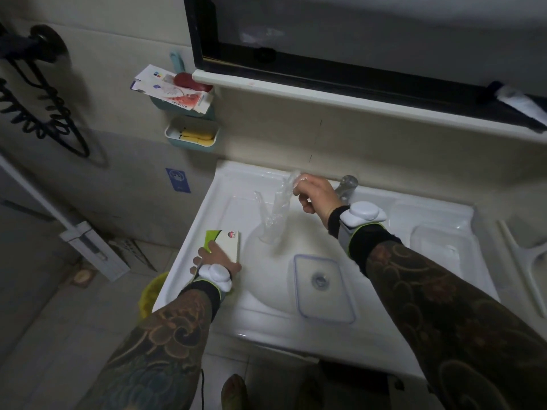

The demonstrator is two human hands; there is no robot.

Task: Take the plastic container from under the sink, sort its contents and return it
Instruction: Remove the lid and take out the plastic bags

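Observation:
My left hand (213,257) grips a white and green box (226,243) at the left rim of the white sink (225,309). My right hand (315,194) pinches the top of a clear plastic wrapper (275,213) that hangs over the back left of the basin. A clear plastic lid with a bluish edge (324,289) lies in the basin over the drain. The clear plastic container (438,247) stands on the right side of the sink top.
A faucet (346,186) stands behind my right hand. Two wall trays (192,134) hang left of the sink, holding packets and yellow items. A mirror and shelf (325,93) run above. A yellow bin (152,292) sits on the floor at left.

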